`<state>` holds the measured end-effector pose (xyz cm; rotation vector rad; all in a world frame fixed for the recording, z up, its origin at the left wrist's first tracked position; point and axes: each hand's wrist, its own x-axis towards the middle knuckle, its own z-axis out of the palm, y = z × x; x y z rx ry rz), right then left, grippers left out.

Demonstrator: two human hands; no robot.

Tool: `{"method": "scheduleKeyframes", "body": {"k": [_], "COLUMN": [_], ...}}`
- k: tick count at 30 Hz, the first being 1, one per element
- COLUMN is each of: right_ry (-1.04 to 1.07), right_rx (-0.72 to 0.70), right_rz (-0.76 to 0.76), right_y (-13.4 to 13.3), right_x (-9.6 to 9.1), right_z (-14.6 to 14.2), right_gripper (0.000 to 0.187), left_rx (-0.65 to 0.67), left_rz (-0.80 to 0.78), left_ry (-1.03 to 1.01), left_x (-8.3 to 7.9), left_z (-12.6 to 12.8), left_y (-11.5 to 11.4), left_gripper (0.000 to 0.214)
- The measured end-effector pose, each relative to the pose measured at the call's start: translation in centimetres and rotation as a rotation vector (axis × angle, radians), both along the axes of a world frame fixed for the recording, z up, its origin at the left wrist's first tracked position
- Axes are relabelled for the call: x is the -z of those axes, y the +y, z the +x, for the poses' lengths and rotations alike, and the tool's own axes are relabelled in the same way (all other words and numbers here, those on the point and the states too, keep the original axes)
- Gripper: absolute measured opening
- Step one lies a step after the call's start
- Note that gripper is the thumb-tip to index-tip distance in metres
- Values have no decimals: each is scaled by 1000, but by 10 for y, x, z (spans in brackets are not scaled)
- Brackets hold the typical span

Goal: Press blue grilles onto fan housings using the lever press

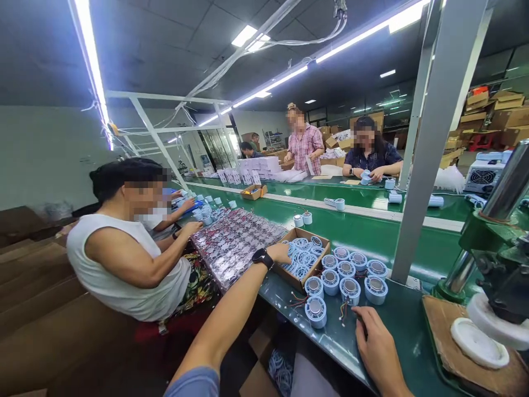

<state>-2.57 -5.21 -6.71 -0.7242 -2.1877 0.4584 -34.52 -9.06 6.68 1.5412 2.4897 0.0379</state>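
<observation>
The left hand (279, 253) reaches forward, arm (235, 320) outstretched; the right hand (379, 344) lies low, fingers (365, 314) loosely bent.

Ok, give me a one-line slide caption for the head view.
Left hand at a cardboard box of light-blue rings, right hand beside round light-blue housings on a green workbench.

head view | from person's head | faces forward, down | bench (407, 314) close, ceiling (165, 33) farther

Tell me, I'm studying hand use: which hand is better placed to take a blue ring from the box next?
Probably the left hand: it is at the cardboard box of blue rings, while the right hand is beside the round blue units.
</observation>
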Motion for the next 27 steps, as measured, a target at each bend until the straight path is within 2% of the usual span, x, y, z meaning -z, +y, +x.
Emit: {"method": "scheduleKeyframes", "body": {"k": [2,5,14,18,22,27], "right_ry": [5,25,13,20,46,63], "right_rx": [-12,-30,-40,-44,-65,-67], "right_rz": [-4,3,59,41,-10,-82], "right_y": [0,3,7,7,7,0], "right_x": [1,4,9,7,4,-2], "right_z": [0,0,-2,-1,-1,0], "right_gripper": [32,31,33,33,32,31], "left_rx": [-5,-44,-183,-225,-275,-278], "left_rz": [-90,-135,-35,93,292,535], "left_ry": [-5,-4,-2,-61,-160,-426], "left_x": [4,10,19,19,15,13], "left_z": [-2,0,10,8,1,-2], "left_y": [3,3,0,-2,-6,-13], "left_gripper": [32,33,37,35,33,32]}}
